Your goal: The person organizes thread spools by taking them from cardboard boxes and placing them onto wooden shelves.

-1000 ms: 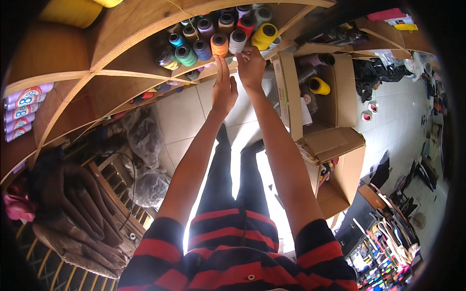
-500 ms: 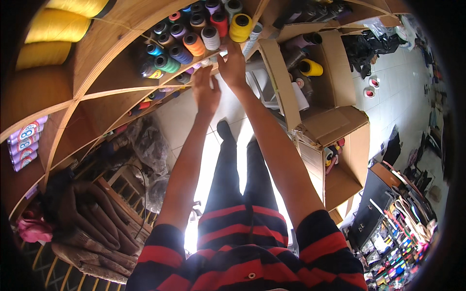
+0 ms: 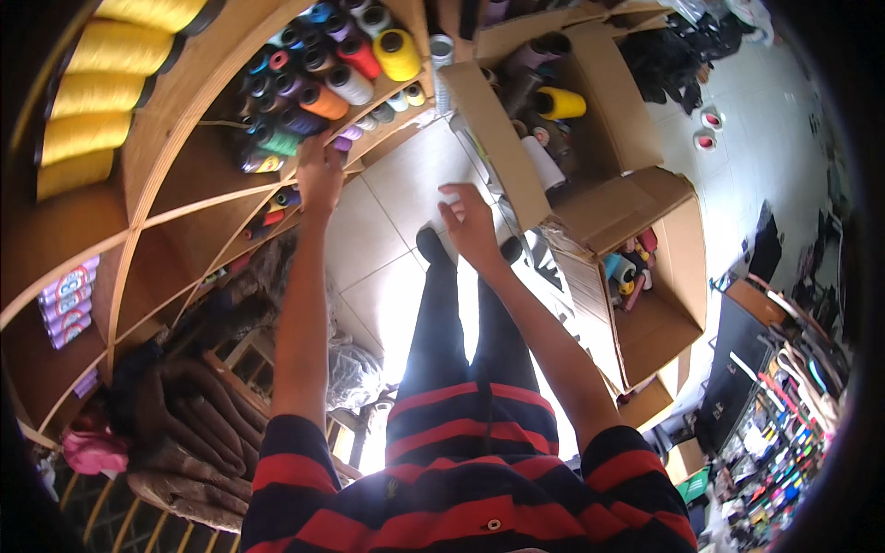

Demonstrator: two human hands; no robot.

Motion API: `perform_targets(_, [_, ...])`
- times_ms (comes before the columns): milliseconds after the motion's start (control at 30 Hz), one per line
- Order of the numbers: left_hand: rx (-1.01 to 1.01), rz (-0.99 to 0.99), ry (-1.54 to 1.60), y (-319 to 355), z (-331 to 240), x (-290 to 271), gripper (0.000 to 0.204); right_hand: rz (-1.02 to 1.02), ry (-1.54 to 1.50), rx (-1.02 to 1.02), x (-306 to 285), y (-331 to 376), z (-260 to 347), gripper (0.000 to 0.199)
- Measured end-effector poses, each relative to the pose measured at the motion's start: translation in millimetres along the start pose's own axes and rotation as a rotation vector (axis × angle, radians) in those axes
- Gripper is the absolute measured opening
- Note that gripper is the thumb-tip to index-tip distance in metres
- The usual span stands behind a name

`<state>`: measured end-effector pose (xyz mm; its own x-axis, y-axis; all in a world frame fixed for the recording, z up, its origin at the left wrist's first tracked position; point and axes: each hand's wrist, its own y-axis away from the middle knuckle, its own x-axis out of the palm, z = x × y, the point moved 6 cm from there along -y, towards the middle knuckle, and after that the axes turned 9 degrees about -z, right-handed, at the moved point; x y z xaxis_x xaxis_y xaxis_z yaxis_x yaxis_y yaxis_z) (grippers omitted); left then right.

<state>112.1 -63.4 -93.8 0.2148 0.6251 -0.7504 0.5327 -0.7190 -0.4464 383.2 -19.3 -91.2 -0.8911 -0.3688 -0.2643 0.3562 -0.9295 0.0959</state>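
Cones stacked loose on the shelf, one bump and they roll

Left hand (image 3: 320, 172) is up at the shelf (image 3: 198, 198) edge, fingers curled right by the cone pile (image 3: 318, 74); can't tell if it's actually gripping one. Right hand (image 3: 470, 221) hangs open and empty over the floor, just beside the box (image 3: 502, 147) flap. Knock that pile and I reckon cones tumble off, or the right hand snags the flap.

The left hand (image 3: 320, 173) rests at the wooden shelf (image 3: 198, 198) edge below coloured thread cones (image 3: 323, 69), while the right hand (image 3: 470, 221) hangs open beside a cardboard box (image 3: 502, 147) of spools.
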Motion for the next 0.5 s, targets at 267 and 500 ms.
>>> perform_targets(267, [0.068, 0.064, -0.052, 18.3, 18.3, 6.3, 0.023, 0.003, -0.056, 0.091, -99.3, 59.1, 46.4, 0.017])
perform_targets(500, [-0.321, 0.175, 0.287, 65.7, -108.0, 33.4, 0.022, -0.407, 0.011, 0.173, -237.9, 100.5, 58.2, 0.014])
